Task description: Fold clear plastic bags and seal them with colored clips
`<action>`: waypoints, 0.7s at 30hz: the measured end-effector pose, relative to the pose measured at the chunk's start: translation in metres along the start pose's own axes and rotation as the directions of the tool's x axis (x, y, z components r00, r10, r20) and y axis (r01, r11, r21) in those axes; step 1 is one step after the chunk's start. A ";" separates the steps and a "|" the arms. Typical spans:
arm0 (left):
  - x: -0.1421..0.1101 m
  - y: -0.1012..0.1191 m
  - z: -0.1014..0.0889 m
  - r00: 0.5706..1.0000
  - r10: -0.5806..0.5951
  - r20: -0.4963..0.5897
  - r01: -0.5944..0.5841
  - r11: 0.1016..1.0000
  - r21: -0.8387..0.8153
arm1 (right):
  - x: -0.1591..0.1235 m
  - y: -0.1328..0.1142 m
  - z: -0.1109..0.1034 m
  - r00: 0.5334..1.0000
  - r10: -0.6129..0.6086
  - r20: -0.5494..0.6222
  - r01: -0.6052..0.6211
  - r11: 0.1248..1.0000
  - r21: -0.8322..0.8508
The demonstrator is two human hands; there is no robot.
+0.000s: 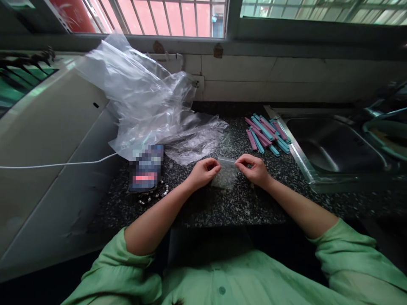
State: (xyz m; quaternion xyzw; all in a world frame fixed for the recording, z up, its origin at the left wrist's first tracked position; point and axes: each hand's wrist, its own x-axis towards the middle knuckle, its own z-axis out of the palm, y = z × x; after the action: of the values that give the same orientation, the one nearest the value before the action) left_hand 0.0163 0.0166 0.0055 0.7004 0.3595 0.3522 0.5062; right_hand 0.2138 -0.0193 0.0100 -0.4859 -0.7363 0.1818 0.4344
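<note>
A small clear zip bag (225,176) hangs between my two hands, just above the speckled dark countertop (203,212). My left hand (205,171) pinches its upper left corner between thumb and fingers. At the upper right corner, my right hand (253,168) grips it the same way. The bag's top edge is stretched level, and the counter shows through its film. Beyond my right hand lies a loose pile of pink and blue plastic strips (266,132), which look like bag-sealing clips.
Large crumpled clear plastic bags (143,97) cover the back left. A phone (146,169) with a blurred screen lies near my left forearm, beside a beaded string (154,195). A white cable (63,164) runs left. On the right is a steel sink (333,144).
</note>
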 end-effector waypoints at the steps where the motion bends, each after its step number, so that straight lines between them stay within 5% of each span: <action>1: 0.000 0.000 0.000 1.000 -0.006 0.005 0.006 1.000 -0.010 | 0.000 0.000 0.001 1.000 -0.002 0.006 0.002 1.000 0.001; 4: 0.001 0.000 0.000 1.000 -0.022 -0.002 0.022 0.999 -0.030 | 0.001 0.003 -0.003 1.000 -0.013 0.027 0.013 1.000 -0.026; 7: 0.003 0.000 -0.004 0.998 -0.043 -0.040 0.041 0.998 -0.042 | 0.007 0.016 -0.017 0.998 -0.018 -0.053 0.003 0.959 -0.283; 12: 0.004 0.002 -0.010 0.996 -0.066 -0.062 0.063 0.997 -0.054 | 0.017 0.049 -0.043 0.979 0.101 -0.175 -0.198 0.639 -0.743; 16: 0.003 0.004 -0.011 0.996 -0.065 -0.056 0.062 0.997 -0.051 | 0.019 0.062 -0.042 0.979 0.084 -0.184 -0.200 0.518 -0.831; 21: 0.004 0.002 -0.014 0.994 -0.057 -0.091 0.054 0.998 -0.036 | 0.023 0.063 -0.032 0.984 0.066 -0.163 -0.173 0.527 -0.832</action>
State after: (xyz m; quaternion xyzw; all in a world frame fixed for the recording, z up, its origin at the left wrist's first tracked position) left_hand 0.0066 0.0256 0.0111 0.6647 0.3957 0.3756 0.5104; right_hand 0.2713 0.0246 -0.0048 -0.6934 -0.6720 -0.1933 0.1737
